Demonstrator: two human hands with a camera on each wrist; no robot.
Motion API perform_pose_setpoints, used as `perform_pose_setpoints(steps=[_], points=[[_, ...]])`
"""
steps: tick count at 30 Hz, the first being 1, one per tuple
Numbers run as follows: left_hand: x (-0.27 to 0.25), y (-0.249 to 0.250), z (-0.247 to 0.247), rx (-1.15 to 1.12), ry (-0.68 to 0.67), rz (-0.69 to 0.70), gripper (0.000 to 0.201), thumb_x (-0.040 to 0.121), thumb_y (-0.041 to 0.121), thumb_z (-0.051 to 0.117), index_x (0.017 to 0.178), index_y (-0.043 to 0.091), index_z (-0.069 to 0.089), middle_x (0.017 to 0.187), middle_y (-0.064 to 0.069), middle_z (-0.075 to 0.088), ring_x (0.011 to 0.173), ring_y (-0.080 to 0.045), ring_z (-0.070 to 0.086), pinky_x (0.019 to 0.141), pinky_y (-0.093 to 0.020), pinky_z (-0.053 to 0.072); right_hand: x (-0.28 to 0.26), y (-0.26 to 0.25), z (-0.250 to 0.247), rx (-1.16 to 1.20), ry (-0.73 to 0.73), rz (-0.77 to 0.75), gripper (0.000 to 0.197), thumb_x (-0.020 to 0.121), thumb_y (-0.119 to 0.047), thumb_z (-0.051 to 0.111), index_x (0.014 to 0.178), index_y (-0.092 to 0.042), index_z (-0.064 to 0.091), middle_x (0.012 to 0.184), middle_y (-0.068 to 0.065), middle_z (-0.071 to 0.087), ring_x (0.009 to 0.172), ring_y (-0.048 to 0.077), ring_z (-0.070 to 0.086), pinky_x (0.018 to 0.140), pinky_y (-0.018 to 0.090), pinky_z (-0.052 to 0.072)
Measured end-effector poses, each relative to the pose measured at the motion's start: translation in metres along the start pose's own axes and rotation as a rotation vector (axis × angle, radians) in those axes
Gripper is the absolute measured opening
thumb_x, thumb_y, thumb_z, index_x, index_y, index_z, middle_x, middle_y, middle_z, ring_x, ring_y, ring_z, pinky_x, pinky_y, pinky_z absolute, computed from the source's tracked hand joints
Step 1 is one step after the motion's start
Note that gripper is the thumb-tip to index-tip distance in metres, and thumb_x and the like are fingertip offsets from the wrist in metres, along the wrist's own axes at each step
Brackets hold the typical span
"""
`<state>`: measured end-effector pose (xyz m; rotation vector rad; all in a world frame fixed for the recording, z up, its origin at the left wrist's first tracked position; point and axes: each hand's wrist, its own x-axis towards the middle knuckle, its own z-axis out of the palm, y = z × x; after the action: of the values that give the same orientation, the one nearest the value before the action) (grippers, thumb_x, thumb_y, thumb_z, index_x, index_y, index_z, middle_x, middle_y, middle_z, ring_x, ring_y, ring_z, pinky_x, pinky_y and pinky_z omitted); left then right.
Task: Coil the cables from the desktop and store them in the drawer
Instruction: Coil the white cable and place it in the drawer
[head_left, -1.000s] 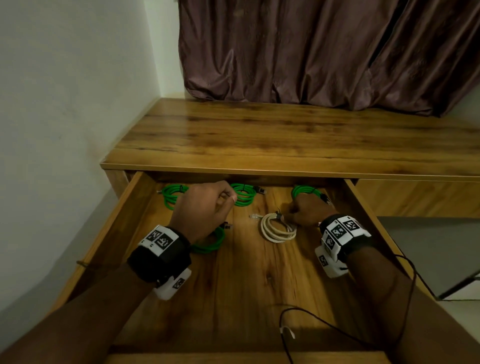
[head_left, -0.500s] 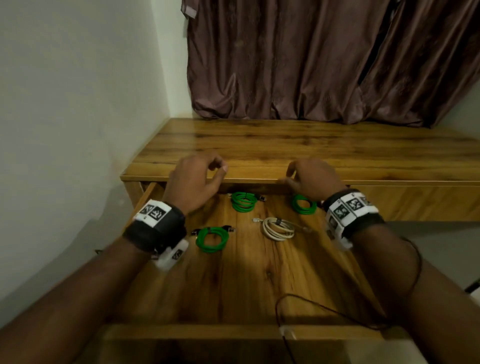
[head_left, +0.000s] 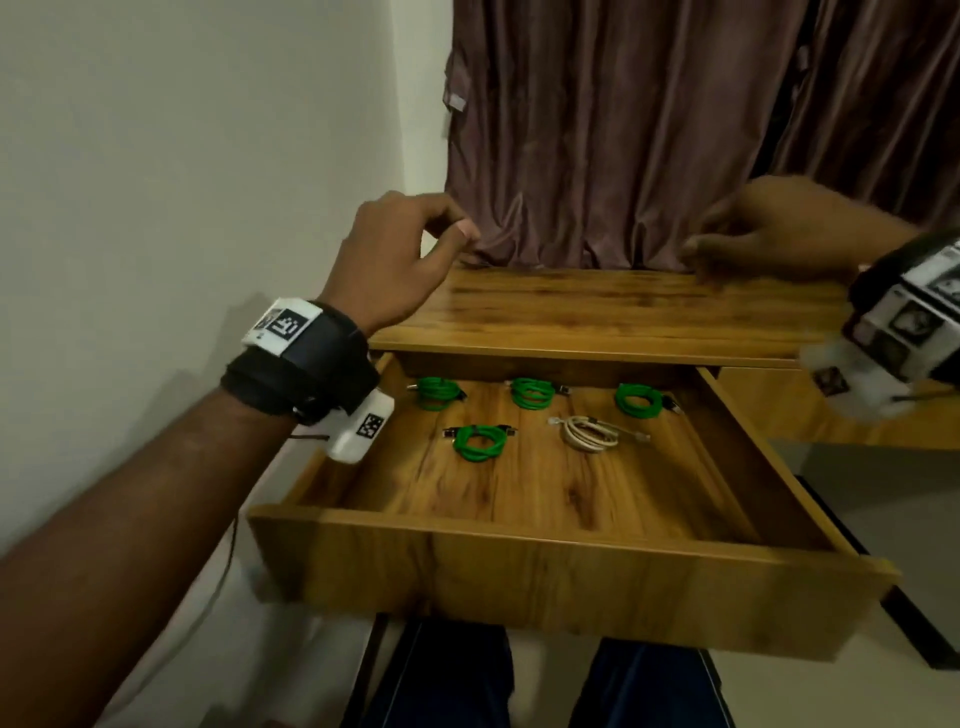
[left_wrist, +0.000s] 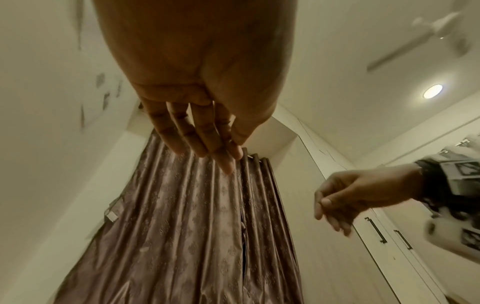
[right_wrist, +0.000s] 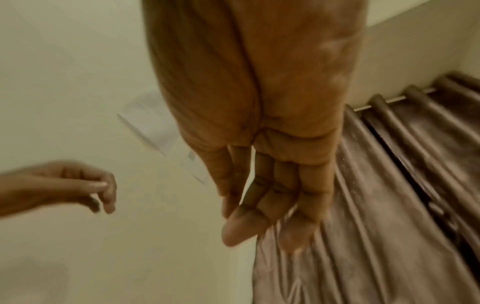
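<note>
Left hand (head_left: 395, 260) fingers (left_wrist: 205, 142) are hanging loosely curled, thumb near the index tip, pinching nothing. Right hand (head_left: 779, 234) fingers (right_wrist: 275, 197) are also loosely curled and empty, blurred in the head view. Both hands are hovering above the brown wooden desk (head_left: 623, 306), well apart from each other and clear of the open wooden drawer (head_left: 571, 577).

Task's things: four green coiled cables are lying on the drawer floor, three in a back row (head_left: 439, 393), (head_left: 532, 392), (head_left: 638, 399) and one nearer the front (head_left: 479, 442). One white coiled cable (head_left: 589, 433) is lying just beside that front one. All are apart, none touching.

No cable is showing on the visible part of the desk, so coiling and storing are probably done; the step in hand is likely closing the drawer. To do it well: press both palms flat on the drawer front, push evenly and slowly so the coils are not sliding or springing loose, keep fingers off the top edge.

Writing: black-and-white square marker tags on both wrist bands (head_left: 283, 327); no brand or readable text showing.
</note>
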<state>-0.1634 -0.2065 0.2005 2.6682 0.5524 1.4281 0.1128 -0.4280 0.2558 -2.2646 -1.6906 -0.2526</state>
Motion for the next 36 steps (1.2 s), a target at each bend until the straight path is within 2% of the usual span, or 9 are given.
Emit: perform_pose_setpoints(steps=[5, 10, 12, 14, 17, 20, 23, 27, 36], points=[[-0.076, 0.000, -0.014, -0.157, 0.003, -0.163, 0.020, 0.103, 0.041, 0.059, 0.096, 0.031, 0.075, 0.096, 0.019, 0.076, 0.096, 0.000, 0.068, 0.082, -0.029, 0.055, -0.087, 0.005, 0.098, 0.324, 0.063, 0.020, 0.014, 0.104, -0.023, 0.058, 0.107, -0.023, 0.071, 0.084, -0.007, 0.078, 0.075, 0.000, 0.073, 0.075, 0.032, 0.057], [-0.137, -0.021, 0.009, -0.152, -0.127, -0.329, 0.008, 0.100, 0.034, 0.064, 0.099, 0.032, 0.071, 0.100, 0.018, 0.076, 0.097, 0.003, 0.067, 0.079, -0.021, 0.048, -0.132, 0.008, 0.192, 0.227, 0.019, 0.080, 0.046, 0.095, -0.064, 0.042, 0.120, -0.035, 0.067, 0.100, -0.018, 0.069, 0.083, -0.001, 0.064, 0.071, 0.027, 0.052], [-0.156, -0.032, 0.018, -0.089, -0.162, -0.374, 0.014, 0.101, 0.037, 0.063, 0.108, 0.028, 0.071, 0.108, 0.013, 0.074, 0.104, -0.005, 0.067, 0.084, -0.015, 0.047, -0.137, 0.013, 0.217, 0.181, 0.056, 0.076, 0.057, 0.096, -0.076, 0.028, 0.120, -0.040, 0.065, 0.101, -0.022, 0.067, 0.083, -0.004, 0.062, 0.074, 0.035, 0.055], [-0.172, -0.047, 0.027, 0.080, -0.269, -0.423, 0.030, 0.101, 0.046, 0.059, 0.121, 0.025, 0.067, 0.122, 0.003, 0.069, 0.122, -0.020, 0.058, 0.101, -0.029, 0.047, -0.139, 0.017, 0.233, 0.101, 0.091, 0.091, 0.064, 0.096, -0.083, 0.017, 0.119, -0.045, 0.063, 0.107, -0.021, 0.068, 0.089, -0.001, 0.063, 0.083, 0.046, 0.055], [-0.184, -0.062, 0.036, 0.329, -0.460, -0.555, 0.054, 0.100, 0.062, 0.048, 0.140, 0.027, 0.053, 0.148, -0.007, 0.048, 0.141, -0.032, 0.031, 0.112, -0.054, 0.034, -0.134, 0.021, 0.237, -0.043, 0.179, 0.153, 0.054, 0.099, -0.077, 0.028, 0.120, -0.044, 0.066, 0.125, -0.010, 0.065, 0.115, 0.023, 0.058, 0.095, 0.053, 0.046], [-0.193, -0.067, 0.047, 0.261, -0.518, -0.570, 0.065, 0.098, 0.070, 0.038, 0.148, 0.029, 0.045, 0.159, -0.007, 0.037, 0.147, -0.031, 0.024, 0.116, -0.057, 0.028, -0.132, 0.020, 0.227, -0.100, 0.209, 0.246, 0.047, 0.096, -0.072, 0.042, 0.122, -0.043, 0.068, 0.143, -0.004, 0.055, 0.134, 0.035, 0.041, 0.103, 0.060, 0.034], [-0.201, -0.070, 0.055, 0.250, -0.578, -0.557, 0.074, 0.095, 0.075, 0.029, 0.153, 0.029, 0.041, 0.167, -0.006, 0.024, 0.154, -0.031, 0.015, 0.122, -0.060, 0.022, -0.135, 0.031, 0.227, -0.175, 0.217, 0.303, 0.052, 0.097, -0.075, 0.036, 0.120, -0.042, 0.069, 0.142, -0.004, 0.057, 0.133, 0.034, 0.041, 0.105, 0.059, 0.032], [-0.207, -0.076, 0.055, 0.318, -0.450, -0.367, 0.076, 0.095, 0.081, 0.019, 0.155, 0.038, 0.038, 0.174, 0.002, 0.006, 0.160, -0.025, -0.002, 0.124, -0.060, 0.009, -0.143, 0.044, 0.228, -0.056, 0.308, 0.298, 0.060, 0.096, -0.074, 0.028, 0.112, -0.037, 0.072, 0.135, -0.006, 0.063, 0.127, 0.032, 0.044, 0.103, 0.057, 0.033], [-0.211, -0.084, 0.059, 0.266, -0.436, -0.329, 0.084, 0.091, 0.087, 0.018, 0.161, 0.042, 0.022, 0.174, 0.013, 0.000, 0.160, -0.017, -0.003, 0.126, -0.060, 0.014, -0.136, 0.056, 0.235, -0.025, 0.174, 0.351, 0.087, 0.087, -0.091, 0.017, 0.139, -0.037, 0.060, 0.150, -0.006, 0.055, 0.138, 0.032, 0.041, 0.110, 0.060, 0.034]])
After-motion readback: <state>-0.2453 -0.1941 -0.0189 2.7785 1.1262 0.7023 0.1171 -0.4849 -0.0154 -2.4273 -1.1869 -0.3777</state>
